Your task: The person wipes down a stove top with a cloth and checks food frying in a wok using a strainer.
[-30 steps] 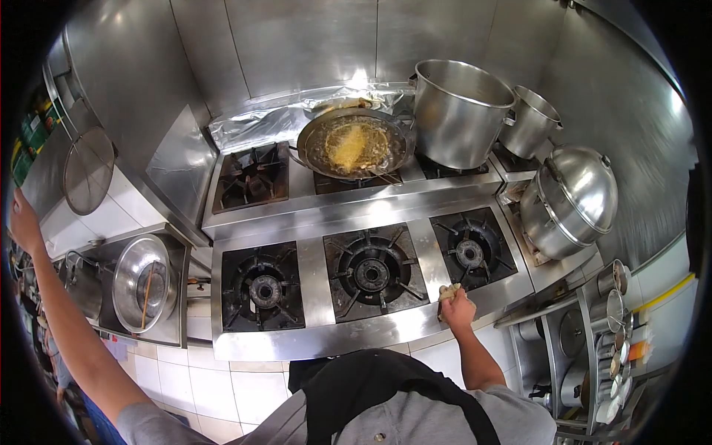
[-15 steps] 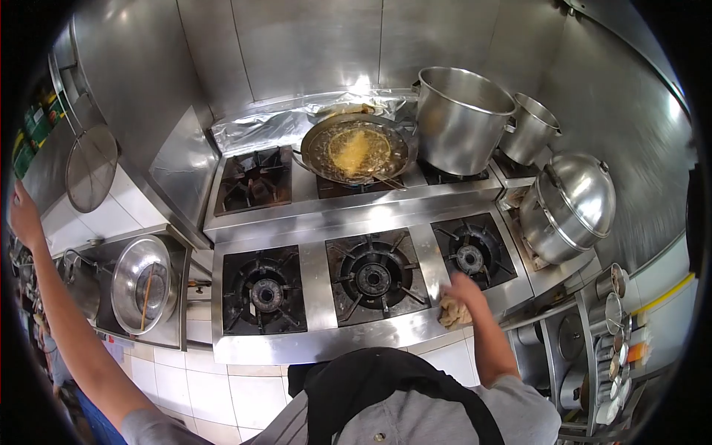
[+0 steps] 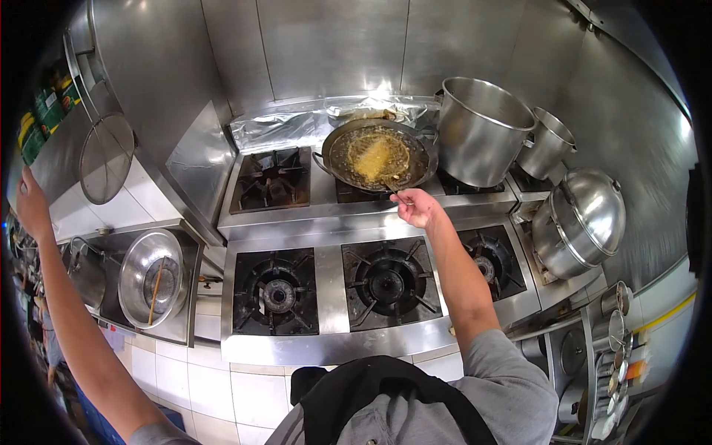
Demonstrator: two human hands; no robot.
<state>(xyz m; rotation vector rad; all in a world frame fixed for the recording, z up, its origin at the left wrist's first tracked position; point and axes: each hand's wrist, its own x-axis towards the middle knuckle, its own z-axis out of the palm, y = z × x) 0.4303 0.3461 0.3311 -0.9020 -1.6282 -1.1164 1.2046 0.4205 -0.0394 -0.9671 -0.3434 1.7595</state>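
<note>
My right hand (image 3: 415,206) is closed on the thin handle of a utensil (image 3: 393,188) at the near rim of the wok (image 3: 336,172); the utensil's head is hidden in the oil. Yellow, bubbling food (image 3: 373,157) floats in the middle of the wok, which sits on a back burner. Far out to the left, my left hand (image 3: 33,206) is raised near the frame edge, its fingers curled with one fingertip pointing up. What it holds, if anything, is not clear.
A tall stockpot (image 3: 482,137), a smaller pot (image 3: 546,144) and a domed lidded pot (image 3: 586,222) stand on the right. Front burners (image 3: 386,284) lie below the wok. On the left are a steel bowl (image 3: 130,293) with a stick and a hanging mesh strainer (image 3: 106,159).
My right hand has left the tan cloth on the stove's front edge, reached forward and taken the utensil's handle. The view has shifted slightly; my left hand stays far left.
</note>
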